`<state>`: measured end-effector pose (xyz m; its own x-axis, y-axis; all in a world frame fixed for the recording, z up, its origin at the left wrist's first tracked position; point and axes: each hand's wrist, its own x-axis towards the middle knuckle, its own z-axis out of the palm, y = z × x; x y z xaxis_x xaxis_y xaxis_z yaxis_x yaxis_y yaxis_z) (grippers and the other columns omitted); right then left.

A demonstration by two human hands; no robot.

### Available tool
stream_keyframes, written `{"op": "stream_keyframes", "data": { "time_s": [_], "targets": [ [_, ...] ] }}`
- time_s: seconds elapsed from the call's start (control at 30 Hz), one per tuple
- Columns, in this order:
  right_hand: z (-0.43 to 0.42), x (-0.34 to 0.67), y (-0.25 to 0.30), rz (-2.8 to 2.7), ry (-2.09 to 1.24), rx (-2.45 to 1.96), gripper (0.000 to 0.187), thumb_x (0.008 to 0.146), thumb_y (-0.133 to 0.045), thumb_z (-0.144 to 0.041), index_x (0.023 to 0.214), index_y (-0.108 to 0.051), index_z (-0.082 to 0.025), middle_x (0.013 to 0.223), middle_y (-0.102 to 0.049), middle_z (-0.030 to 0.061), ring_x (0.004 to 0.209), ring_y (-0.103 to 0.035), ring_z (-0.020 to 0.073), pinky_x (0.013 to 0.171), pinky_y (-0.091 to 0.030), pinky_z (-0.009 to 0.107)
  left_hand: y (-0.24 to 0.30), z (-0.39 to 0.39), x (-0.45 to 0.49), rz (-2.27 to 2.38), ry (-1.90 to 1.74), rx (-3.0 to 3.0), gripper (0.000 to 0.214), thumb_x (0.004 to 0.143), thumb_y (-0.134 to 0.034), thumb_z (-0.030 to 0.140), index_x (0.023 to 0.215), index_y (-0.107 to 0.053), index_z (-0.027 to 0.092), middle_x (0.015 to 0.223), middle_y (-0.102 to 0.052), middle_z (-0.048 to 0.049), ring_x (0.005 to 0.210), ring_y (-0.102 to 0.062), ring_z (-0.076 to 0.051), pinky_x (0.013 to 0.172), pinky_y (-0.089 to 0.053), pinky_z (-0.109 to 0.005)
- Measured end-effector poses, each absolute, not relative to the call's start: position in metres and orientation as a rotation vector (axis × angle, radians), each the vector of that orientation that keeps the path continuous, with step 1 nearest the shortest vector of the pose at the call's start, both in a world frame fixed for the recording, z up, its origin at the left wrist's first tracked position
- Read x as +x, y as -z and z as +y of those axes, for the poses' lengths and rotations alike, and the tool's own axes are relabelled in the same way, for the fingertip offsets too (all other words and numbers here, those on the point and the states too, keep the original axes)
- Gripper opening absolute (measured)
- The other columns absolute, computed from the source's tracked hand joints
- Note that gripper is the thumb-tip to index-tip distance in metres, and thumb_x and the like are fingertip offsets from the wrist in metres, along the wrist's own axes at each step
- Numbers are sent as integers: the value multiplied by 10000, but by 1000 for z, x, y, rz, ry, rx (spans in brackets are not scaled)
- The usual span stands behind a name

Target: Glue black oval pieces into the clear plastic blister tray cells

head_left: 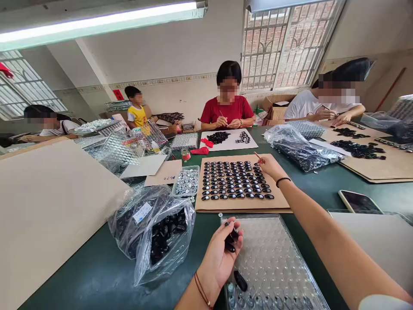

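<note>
A dark green tabletop point(97, 275) carries everything within the person's reach. On it a brown cardboard sheet point(245, 207) lies ahead of the person, and a clear plastic tray point(277, 245) sits just this side of it. An open plastic bag point(176, 262) of black pieces stands to the left, well apart from the right hand point(269, 167)

The right forearm point(325, 224) stretches forward from the lower right, over the sheet's right edge, so this hand is the nearer one to the rows of black pieces point(240, 196) on the cardboard. It hangs at the far right corner of those rows, thumb and fingers pinching a thin stick point(258, 156) whose free end slants up and to the left; whether the stick touches a piece cannot be told. In the near rows, each piece's long axis runs roughly side to side

The left hand point(219, 247) is nearer the body, over the tray's left edge, palm partly turned up and fingers curled around a few black pieces point(230, 247). Below its fingers, one loose black piece point(240, 280) lies on the tray, its long axis slanting from upper left to lower right
</note>
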<state>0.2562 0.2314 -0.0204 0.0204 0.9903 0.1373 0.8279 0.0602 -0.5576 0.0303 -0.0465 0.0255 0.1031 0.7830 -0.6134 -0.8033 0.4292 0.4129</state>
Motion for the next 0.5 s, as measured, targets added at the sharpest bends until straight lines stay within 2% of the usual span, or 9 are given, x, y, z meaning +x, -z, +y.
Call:
{"op": "stream_keyframes", "data": {
  "time_s": [0.13,0.3,0.4,0.5],
  "targets": [
    [244,259,30,-1896,-464,-1855,228,860,-482,-319,942,-562,-121,921,-578,46,799,-562,140,719,-469,324,-25,-45,32,940,-1185,-61,199,744,-535,57,941,-546,81,883,-612,-113,738,-632,-195,654,-527,-273],
    [239,258,24,-1870,-464,-1812,233,847,-483,-317,862,-593,-112,801,-604,53,729,-566,149,684,-443,303,-21,-46,33,956,-1190,8,174,708,-610,91,878,-571,91,866,-628,-101,759,-642,-200,651,-535,-243],
    [222,257,10,-1817,-420,-1725,283,840,-434,-311,862,-621,-98,773,-627,98,736,-570,196,660,-403,288,-18,-46,32,923,-1175,64,215,656,-577,-25,838,-584,88,853,-633,-89,796,-641,-205,726,-531,-264],
    [184,255,-5,-1795,-388,-1594,310,831,-404,-329,942,-619,-135,867,-636,82,794,-563,198,680,-389,273,-15,-45,32,900,-1151,100,323,599,-471,-119,813,-583,95,811,-639,-68,790,-644,-199,760,-528,-294]
  ]
}}
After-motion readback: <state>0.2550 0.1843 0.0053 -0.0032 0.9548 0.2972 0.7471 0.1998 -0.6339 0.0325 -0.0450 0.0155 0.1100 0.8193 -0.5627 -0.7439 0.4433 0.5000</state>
